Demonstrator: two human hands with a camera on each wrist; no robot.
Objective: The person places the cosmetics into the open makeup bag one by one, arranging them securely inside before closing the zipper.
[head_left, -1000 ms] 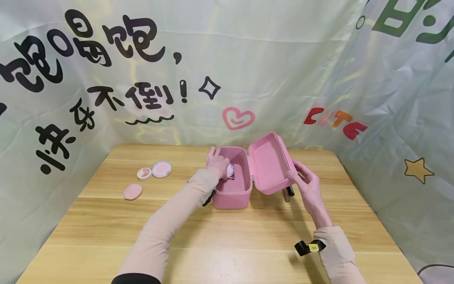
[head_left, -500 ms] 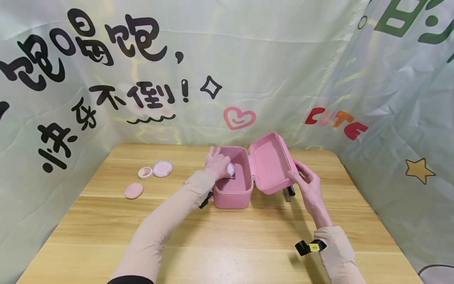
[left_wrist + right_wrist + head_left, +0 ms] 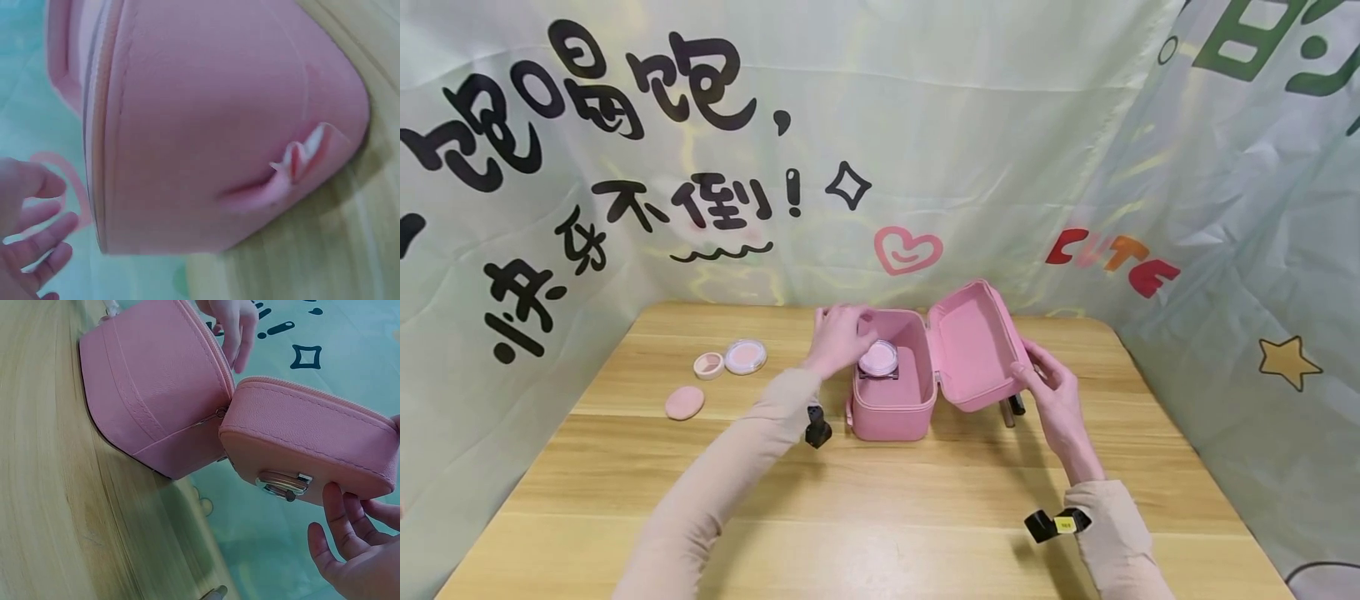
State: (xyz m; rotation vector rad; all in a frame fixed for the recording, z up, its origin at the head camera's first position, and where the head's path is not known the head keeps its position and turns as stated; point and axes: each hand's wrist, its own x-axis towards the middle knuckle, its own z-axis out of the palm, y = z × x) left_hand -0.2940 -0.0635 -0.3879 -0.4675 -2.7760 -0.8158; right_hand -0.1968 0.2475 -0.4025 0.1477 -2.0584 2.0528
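Observation:
A pink zip cosmetic case point(image 3: 891, 422) stands on the wooden table with its lid point(image 3: 973, 346) swung out to the right. Inside lies a round compact point(image 3: 878, 358) on top of a flat dark-edged item point(image 3: 891, 375). My left hand point(image 3: 838, 340) is over the case's left rim, fingers loose and holding nothing; the left wrist view shows the fingers point(image 3: 47, 240) spread beside the zipped rim. With my right hand point(image 3: 1052, 392) I hold the lid by its outer edge, thumb on the inner side and fingers behind, as the right wrist view shows at the lid's corner point(image 3: 375, 481).
Left on the table point(image 3: 880, 517) are a round compact point(image 3: 745, 357), a small round pan point(image 3: 708, 366) and a pink round puff point(image 3: 685, 402). Thin dark sticks point(image 3: 1011, 408) lie beneath the lid. A printed cloth point(image 3: 985, 125) hangs behind the table.
My left hand has let go of the round compact and moved up and left out of the case, leaving the compact uncovered inside. The right hand and lid have stayed put.

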